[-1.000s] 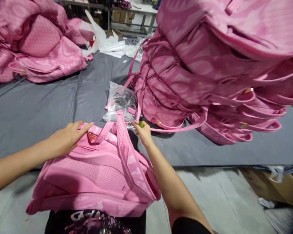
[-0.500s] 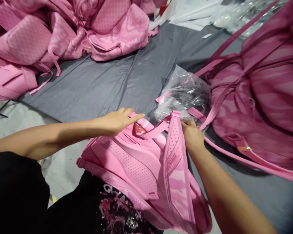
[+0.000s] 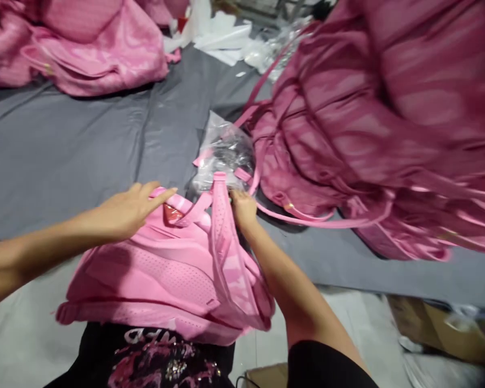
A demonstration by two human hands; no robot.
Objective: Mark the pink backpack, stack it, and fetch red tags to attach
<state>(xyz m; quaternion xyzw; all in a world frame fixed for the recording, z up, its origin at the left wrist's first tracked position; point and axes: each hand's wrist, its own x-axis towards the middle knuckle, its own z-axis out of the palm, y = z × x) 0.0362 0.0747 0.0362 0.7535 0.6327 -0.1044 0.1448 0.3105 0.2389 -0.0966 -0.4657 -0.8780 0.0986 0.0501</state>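
My left hand (image 3: 125, 213) is bent over the top edge of the pink camouflage backpack (image 3: 145, 269), holding that edge with one digit stretched out along it. The backpack lies tilted across my lap, its back panel towards me, its top at the edge of the grey-covered table (image 3: 84, 140). I judge it light and soft, apt to sag, with the perforated back padding a little stiffer; nothing about it looks fragile, and the fabric should grip well. The top edge near the red patch (image 3: 172, 214) seems the best hold, and the padded shoulder strap (image 3: 222, 237) further right a second one. Just beyond that strap my right hand (image 3: 244, 207) is curled in, fingertips partly hidden; I cannot tell what, if anything, they pinch.

Counting from the left: a heap of pink backpacks (image 3: 101, 51), cut off by the frame, so I can't number it; one backpack under my hands, with one red patch and one shoulder strap standing up; one clear plastic bag (image 3: 226, 156) with dark contents, just past the strap; then a tall stack of pink backpacks (image 3: 347, 108), several, too overlapped to count.
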